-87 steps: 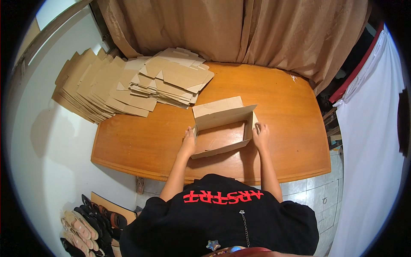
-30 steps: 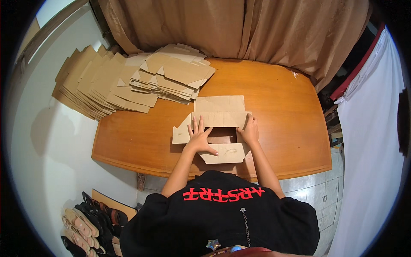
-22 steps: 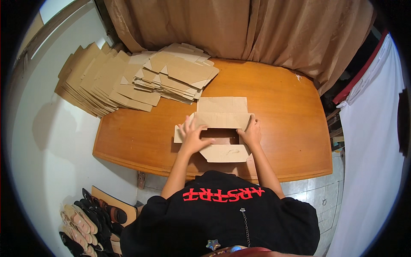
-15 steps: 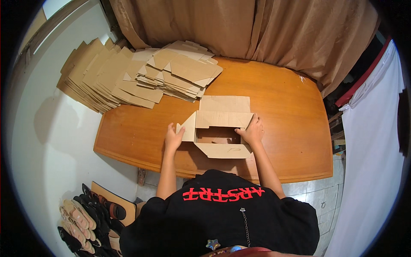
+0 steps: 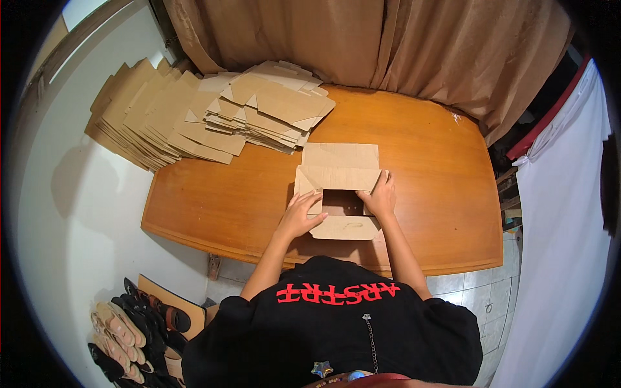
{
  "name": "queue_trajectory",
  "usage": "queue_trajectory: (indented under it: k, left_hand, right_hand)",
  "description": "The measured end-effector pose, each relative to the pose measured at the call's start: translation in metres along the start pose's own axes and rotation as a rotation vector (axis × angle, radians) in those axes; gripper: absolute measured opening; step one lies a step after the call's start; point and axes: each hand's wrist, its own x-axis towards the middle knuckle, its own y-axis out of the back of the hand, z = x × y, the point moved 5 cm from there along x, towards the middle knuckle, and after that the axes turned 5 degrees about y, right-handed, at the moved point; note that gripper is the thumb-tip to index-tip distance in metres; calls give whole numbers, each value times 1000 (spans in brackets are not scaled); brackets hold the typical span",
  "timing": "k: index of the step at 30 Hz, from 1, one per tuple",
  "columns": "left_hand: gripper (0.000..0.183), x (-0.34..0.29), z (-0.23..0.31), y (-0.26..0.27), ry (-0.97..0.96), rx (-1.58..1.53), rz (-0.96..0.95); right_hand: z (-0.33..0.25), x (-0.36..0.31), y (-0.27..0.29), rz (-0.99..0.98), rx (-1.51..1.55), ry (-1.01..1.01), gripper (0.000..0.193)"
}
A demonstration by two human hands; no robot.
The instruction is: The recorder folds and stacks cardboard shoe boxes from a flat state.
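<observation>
A brown cardboard box (image 5: 340, 227) stands on the table in front of me, its top partly open and its inside dark. The far flap (image 5: 341, 156) stretches away from me, and the near flap leans toward me. My left hand (image 5: 300, 215) lies on the left end flap, which is folded in over the opening; its thumb and fingers are spread. At the right end, my right hand (image 5: 381, 196) grips the box, with the thumb at the opening's edge and the fingers around the outer corner.
Stacks of flattened cardboard boxes (image 5: 272, 107) cover the far left of the wooden table (image 5: 440, 187). A brown curtain (image 5: 310, 39) hangs behind it, a white cloth (image 5: 569, 194) at the right. Several sandals (image 5: 123, 326) are at the lower left by the white wall.
My left hand has moved right and turned the left end flap inward from its outspread position, narrowing the opening. My right hand has stayed on the box's right end.
</observation>
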Motion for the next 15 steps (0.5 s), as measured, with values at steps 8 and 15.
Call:
queue_trajectory:
  k: [8,15]
  left_hand:
    - [79,1,-7,-9,66,52,-203]
    - [73,-11,3,6,162,37,-439]
  right_hand:
    - [2,-1,-1,25,-8,0,94]
    - [27,11,-7,-27,231,26,90]
